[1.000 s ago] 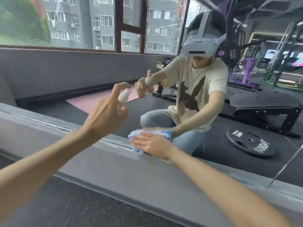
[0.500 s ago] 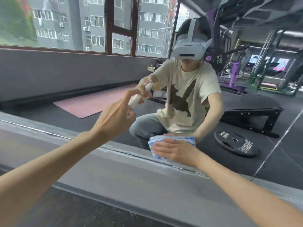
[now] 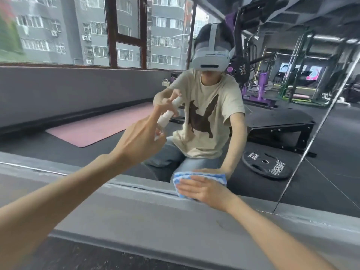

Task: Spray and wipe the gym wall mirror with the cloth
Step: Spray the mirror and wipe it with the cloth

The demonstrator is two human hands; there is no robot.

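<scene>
The gym wall mirror (image 3: 78, 98) fills the upper part of the head view and reflects me crouching in front of it. My left hand (image 3: 140, 141) is raised close to the glass and grips a small white spray bottle (image 3: 164, 117), its nozzle pointing at the mirror. My right hand (image 3: 204, 189) lies flat on a folded blue and white cloth (image 3: 179, 177), pressing it against the bottom edge of the mirror above the grey ledge (image 3: 155, 215).
The grey ledge runs along the mirror's foot, with dark rubber floor (image 3: 78, 256) below it. A vertical seam (image 3: 319, 129) divides mirror panels on the right. Reflected behind me are a pink mat, a black bench, a weight plate and windows.
My right hand has slid the cloth to the right along the mirror's bottom edge. My left hand with the spray bottle has drifted right as well and stays raised at the glass.
</scene>
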